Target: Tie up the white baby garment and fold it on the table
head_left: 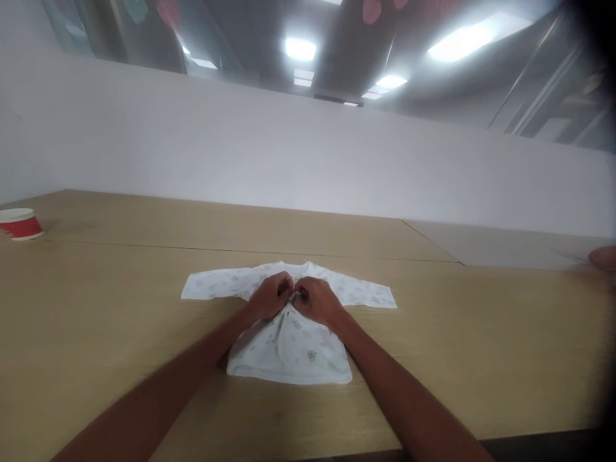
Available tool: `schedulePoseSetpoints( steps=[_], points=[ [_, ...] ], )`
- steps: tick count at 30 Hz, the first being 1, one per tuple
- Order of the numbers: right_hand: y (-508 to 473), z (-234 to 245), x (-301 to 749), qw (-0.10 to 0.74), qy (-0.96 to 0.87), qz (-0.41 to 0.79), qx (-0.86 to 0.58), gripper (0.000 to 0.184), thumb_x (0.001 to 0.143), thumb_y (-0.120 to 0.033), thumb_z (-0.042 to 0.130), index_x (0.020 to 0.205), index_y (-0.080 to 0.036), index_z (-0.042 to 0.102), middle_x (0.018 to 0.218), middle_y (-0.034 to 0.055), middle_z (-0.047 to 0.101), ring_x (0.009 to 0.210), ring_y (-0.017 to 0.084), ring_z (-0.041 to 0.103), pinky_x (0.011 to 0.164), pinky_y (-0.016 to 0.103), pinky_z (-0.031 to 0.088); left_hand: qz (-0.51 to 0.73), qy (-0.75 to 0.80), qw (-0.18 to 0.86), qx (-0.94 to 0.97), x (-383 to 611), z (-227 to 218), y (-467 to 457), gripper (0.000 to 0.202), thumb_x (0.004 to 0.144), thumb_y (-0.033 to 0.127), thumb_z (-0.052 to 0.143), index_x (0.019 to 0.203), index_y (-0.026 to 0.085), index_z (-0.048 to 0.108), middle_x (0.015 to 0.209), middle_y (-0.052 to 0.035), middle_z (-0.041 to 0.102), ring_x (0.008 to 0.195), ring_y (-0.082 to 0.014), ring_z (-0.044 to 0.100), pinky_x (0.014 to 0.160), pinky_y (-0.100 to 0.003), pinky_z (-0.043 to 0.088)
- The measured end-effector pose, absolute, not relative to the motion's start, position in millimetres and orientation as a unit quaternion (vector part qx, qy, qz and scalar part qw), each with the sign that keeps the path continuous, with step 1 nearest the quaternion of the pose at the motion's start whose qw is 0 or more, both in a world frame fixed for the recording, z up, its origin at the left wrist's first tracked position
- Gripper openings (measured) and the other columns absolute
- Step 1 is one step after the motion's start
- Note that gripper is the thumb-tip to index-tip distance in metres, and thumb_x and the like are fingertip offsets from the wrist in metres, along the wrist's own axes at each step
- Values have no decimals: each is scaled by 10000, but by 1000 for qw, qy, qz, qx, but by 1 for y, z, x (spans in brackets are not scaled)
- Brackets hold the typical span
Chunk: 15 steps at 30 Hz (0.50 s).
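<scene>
A small white baby shirt (293, 350) with a faint printed pattern lies flat on the wooden table (96, 308), sleeves spread left and right. My left hand (270, 296) and my right hand (315, 300) meet over the shirt's chest, near the front opening. Both have their fingers curled and pinched on the fabric edges there. What exactly sits between the fingertips is too small to make out.
A red and white paper cup (20, 224) stands at the far left of the table. At the right edge a pinkish object or another person's hand (604, 257) rests on the table. A white wall (308, 154) runs behind the table.
</scene>
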State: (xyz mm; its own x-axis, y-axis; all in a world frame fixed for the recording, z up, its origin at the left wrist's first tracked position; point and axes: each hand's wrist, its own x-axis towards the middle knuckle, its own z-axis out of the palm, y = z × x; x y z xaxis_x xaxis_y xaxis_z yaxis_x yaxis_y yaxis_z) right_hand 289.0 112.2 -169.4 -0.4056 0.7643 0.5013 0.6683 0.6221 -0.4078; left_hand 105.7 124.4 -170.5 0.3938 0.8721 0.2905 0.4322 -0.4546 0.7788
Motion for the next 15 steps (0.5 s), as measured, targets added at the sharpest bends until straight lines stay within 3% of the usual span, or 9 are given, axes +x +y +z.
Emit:
schedulePoseSetpoints(
  steps=[6, 11, 15],
  points=[
    [125, -175, 298, 338, -804, 120, -474, 18, 811, -157, 591, 797, -148, 585, 785, 0, 613, 693, 103, 493, 673, 217, 330, 301, 433, 238, 816, 103, -161, 117, 116, 835, 212, 509, 845, 179, 620, 723, 19, 622, 651, -117, 530, 651, -245, 402],
    [127, -173, 304, 350, -790, 110, -491, 87, 858, -240, 609, 835, -157, 602, 858, 12, 625, 767, 128, 519, 725, 243, 358, 274, 425, 176, 845, 95, -159, 117, 276, 817, 337, 620, 1049, 192, 660, 1079, -52, 667, 993, -213, 597, 927, -348, 448],
    [118, -172, 294, 407, -784, 85, -460, 54, 855, -180, 572, 815, -149, 590, 912, 42, 598, 844, 137, 527, 756, 246, 378, 219, 449, 122, 858, 92, -161, 119, 352, 883, 310, 555, 1202, 172, 612, 1209, -86, 636, 1124, -256, 573, 1034, -425, 405]
  ],
)
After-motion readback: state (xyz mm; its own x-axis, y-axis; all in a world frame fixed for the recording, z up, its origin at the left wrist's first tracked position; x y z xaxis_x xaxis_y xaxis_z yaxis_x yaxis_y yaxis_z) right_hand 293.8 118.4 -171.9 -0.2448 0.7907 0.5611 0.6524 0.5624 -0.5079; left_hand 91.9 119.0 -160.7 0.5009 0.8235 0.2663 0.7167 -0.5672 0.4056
